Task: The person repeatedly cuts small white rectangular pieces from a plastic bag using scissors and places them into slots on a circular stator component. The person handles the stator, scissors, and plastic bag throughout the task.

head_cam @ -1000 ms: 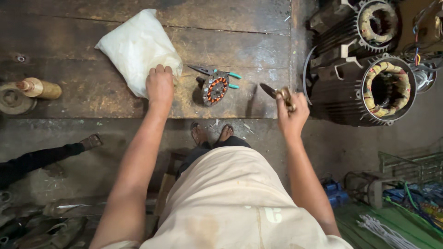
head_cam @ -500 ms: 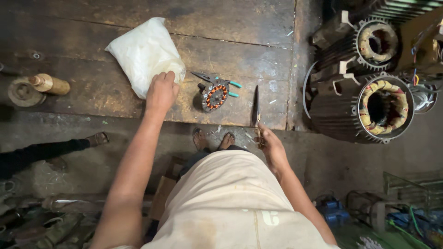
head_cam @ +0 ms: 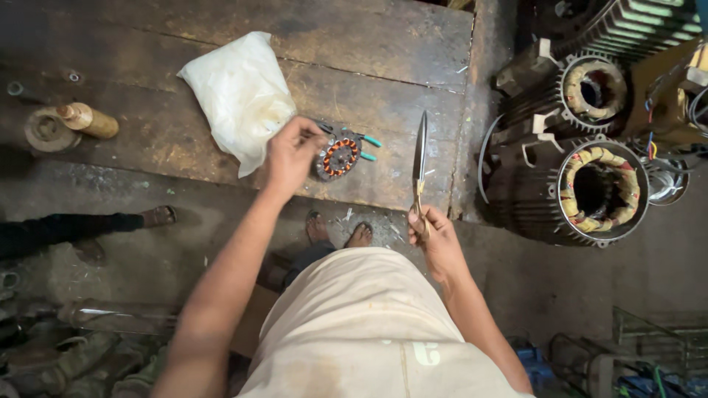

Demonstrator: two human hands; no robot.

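My left hand reaches over the wooden workbench, fingers pinched at the edge of a small stator with copper coils; I cannot tell if it grips it. Pliers with green handles lie just behind the stator. A white plastic bag lies left of my hand. My right hand holds a pair of long scissors by the handles, blades shut and pointing away from me, over the bench's front edge.
Two large finned motor housings with wound stators stand to the right of the bench. A wooden-handled tool lies at the bench's left. Another person's leg and sandal show at left. My feet are below the bench edge.
My right hand dropped toward my body and now holds the scissors upright, blades forward. My left hand moved off the bag's edge rightward to the small stator.
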